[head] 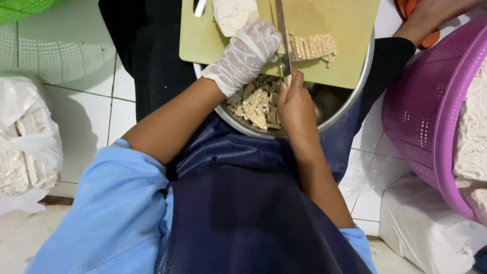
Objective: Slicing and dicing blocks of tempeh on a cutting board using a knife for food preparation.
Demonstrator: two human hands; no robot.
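While gloved left hand [247, 50] steadies tempeh [309, 46], right hand [294, 99] grips knife [282, 30].

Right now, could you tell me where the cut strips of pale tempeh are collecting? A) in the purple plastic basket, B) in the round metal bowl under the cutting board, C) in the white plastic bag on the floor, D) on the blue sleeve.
B: the cut strips of pale tempeh lie piled in the round metal bowl below the yellow-green cutting board.

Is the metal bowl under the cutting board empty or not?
Not empty: the metal bowl holds cut tempeh pieces, piled on its left side below the cutting board.
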